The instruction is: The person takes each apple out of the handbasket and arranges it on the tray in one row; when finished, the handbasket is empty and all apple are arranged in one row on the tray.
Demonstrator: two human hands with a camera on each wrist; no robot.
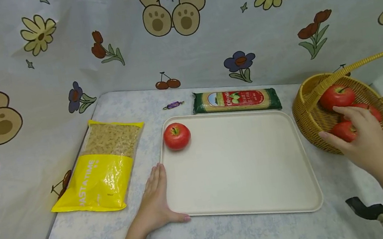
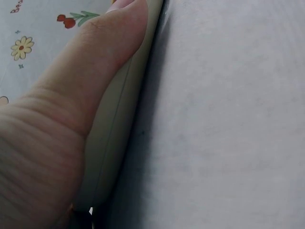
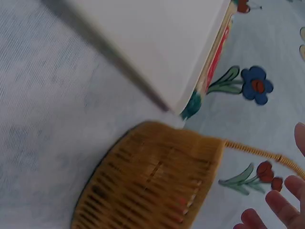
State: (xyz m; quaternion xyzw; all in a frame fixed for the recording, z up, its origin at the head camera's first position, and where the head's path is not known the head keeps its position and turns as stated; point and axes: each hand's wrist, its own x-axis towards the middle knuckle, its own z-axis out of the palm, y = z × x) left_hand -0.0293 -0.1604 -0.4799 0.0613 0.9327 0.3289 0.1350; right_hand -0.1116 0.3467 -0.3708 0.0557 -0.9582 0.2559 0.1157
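My left hand [image 1: 155, 206] lies at the near left corner of a white tray [image 1: 237, 166], straight fingers along its left edge and thumb at the front edge. In the left wrist view the thumb [image 2: 102, 52] rests against the tray's side [image 2: 112, 114]. One red apple [image 1: 177, 136] sits in the tray's far left corner. At the right, my right hand [image 1: 369, 142] hovers over a wicker basket [image 1: 304, 120], fingers and thumb spread above the red apples [image 1: 337, 96] inside. The right wrist view shows its fingers [image 3: 281, 206] apart beside the basket's woven wall [image 3: 143, 176].
A yellow bag of pasta [image 1: 105, 179] lies left of the tray. Behind the tray are a pack of spaghetti [image 1: 236, 100] and a small purple wrapped candy [image 1: 173, 105]. The basket's tall handle [image 1: 358, 63] arches up at the right. A patterned cloth [image 1: 197, 54] hangs behind the table.
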